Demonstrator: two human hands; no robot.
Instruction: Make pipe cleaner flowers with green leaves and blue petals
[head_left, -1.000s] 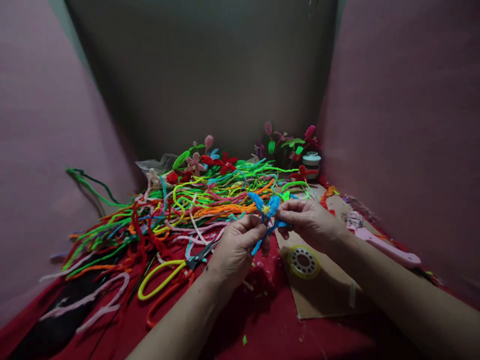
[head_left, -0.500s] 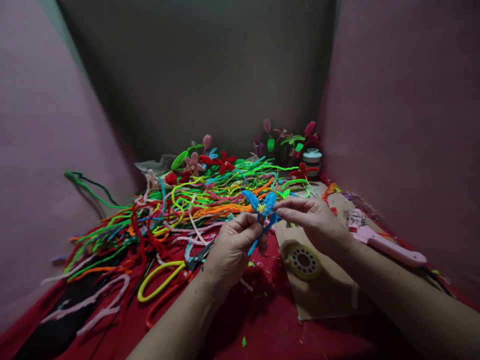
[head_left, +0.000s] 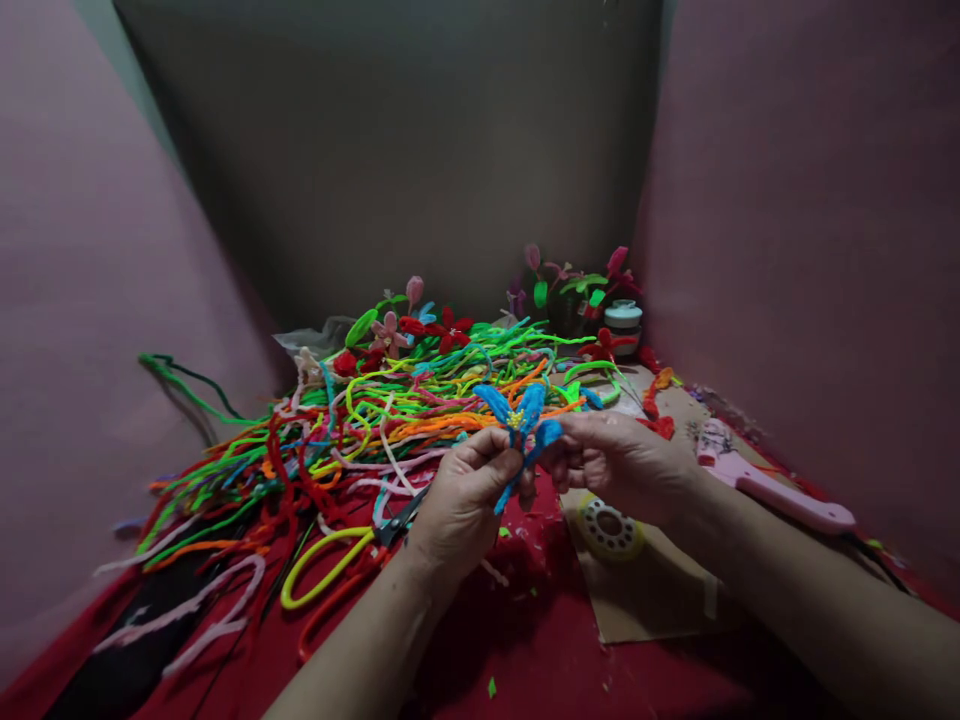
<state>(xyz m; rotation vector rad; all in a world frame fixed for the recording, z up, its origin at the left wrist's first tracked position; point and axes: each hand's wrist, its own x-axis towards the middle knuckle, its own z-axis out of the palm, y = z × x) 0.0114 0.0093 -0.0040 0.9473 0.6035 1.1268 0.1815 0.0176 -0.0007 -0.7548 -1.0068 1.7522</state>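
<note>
A blue pipe-cleaner flower [head_left: 531,402] with a yellow beaded centre is held up between my two hands. My left hand [head_left: 469,490] is closed on its base, thumb and fingers pinching below the petals. My right hand [head_left: 622,455] pinches the blue petal on the right side, which bends over near the fingertips. Below and left of my left hand lie scissors [head_left: 326,570] with a yellow and a red handle loop, the blades partly hidden by the hand.
Many coloured pipe cleaners [head_left: 420,400] are heaped across the red cloth [head_left: 517,640]. Behind them are finished flowers [head_left: 450,330] and a white-lidded jar [head_left: 623,318]. On the right lie cardboard [head_left: 660,600], a yellow tape roll [head_left: 611,528] and a pink-handled brush [head_left: 780,495].
My right hand has shifted from the upper petals down to the right petal, which is now bent outward. My left hand keeps its hold on the base.
</note>
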